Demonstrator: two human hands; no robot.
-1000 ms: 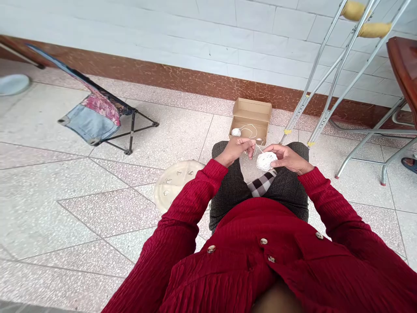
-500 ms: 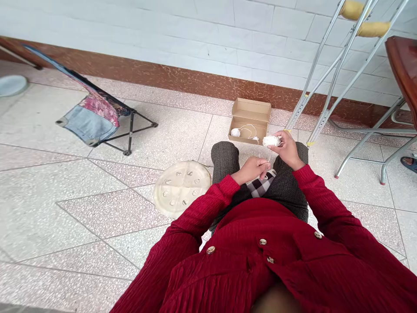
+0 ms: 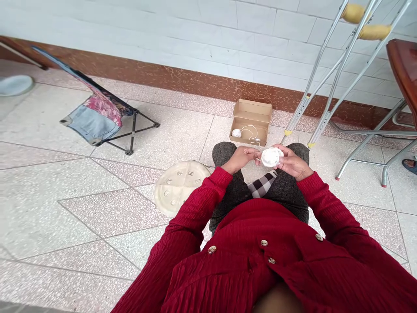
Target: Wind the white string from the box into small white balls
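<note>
My right hand (image 3: 292,163) holds a round white piece (image 3: 271,157) above the gap between my knees, thumb against its edge. Its pale flat face is turned towards me, and string seems to run round its rim. Just left of it, my left hand (image 3: 241,158) is closed in a pinch on a thin white string (image 3: 258,159). Both hands are very near each other. Beyond them on the floor, an open cardboard box (image 3: 233,139) holds a ball of white string (image 3: 236,133) with a loose strand curling out.
Left of my legs lies a round beige mat (image 3: 177,184) with cut-outs. A folding chair (image 3: 94,124) stands farther left. Crutches (image 3: 329,95) lean at the right beside a brown seat (image 3: 404,74) on metal legs. A tiled wall (image 3: 195,39) runs behind the box.
The white piece has tipped from edge-on to face-up and come down towards me. My left hand has risen leftwards and lies beside it. The camera view has shifted slightly.
</note>
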